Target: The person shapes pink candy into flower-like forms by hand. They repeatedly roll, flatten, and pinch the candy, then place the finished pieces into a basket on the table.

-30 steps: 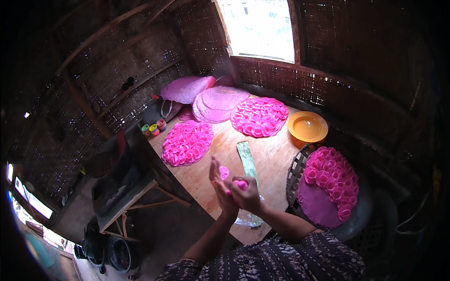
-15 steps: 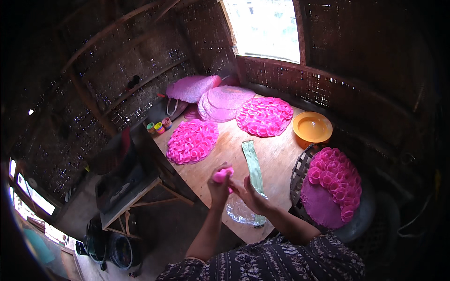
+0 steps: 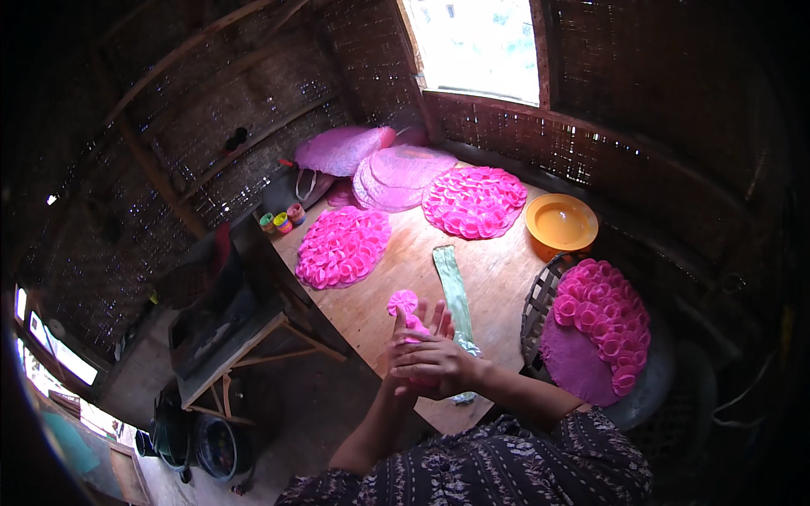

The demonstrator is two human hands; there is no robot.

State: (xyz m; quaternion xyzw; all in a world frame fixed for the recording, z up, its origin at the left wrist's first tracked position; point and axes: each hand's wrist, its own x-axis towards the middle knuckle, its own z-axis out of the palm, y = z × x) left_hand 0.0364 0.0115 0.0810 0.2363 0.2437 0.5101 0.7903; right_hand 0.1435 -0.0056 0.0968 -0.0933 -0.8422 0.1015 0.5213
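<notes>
Pink piece (image 3: 403,301), ruffled on top, is held up in L hand (image 3: 396,350), over the near end of the table (image 3: 405,249). R hand (image 3: 437,361) is laid across it, fingers spread over the L; more pink shows btwn. the palms, but whether the R actually grips can't be told, its palm being hidden. Under & just past the hands, a green strip (image 3: 454,282) is laid lengthwise from mid-table toward the near edge, w/ a bit of shiny clear sheeting (image 3: 469,347) beside its near end.

Off the R edge, a part-covered round (image 3: 582,363) is carried on a dark woven basket (image 3: 533,314): approx. half is filled w/ pink cups, the rest is left bare, so prob. unfinished. By the L edge a L round (image 3: 343,246), and near the far edge a far round (image 3: 474,202), are covered all over; both can be judged done.

Containers: three small pots (image 3: 283,223) are lined up by the L edge, nr. the far L corner, green, yellow & reddish; contents too small to tell. At the far R corner an orange basin (image 3: 561,221) is set; its inside looks smooth & shiny, but whether liquid is held can't be told. Toward the far L corner, flat pink discs (image 3: 405,169) are piled overlapping, no cups seen on them, presumably undone.
</notes>
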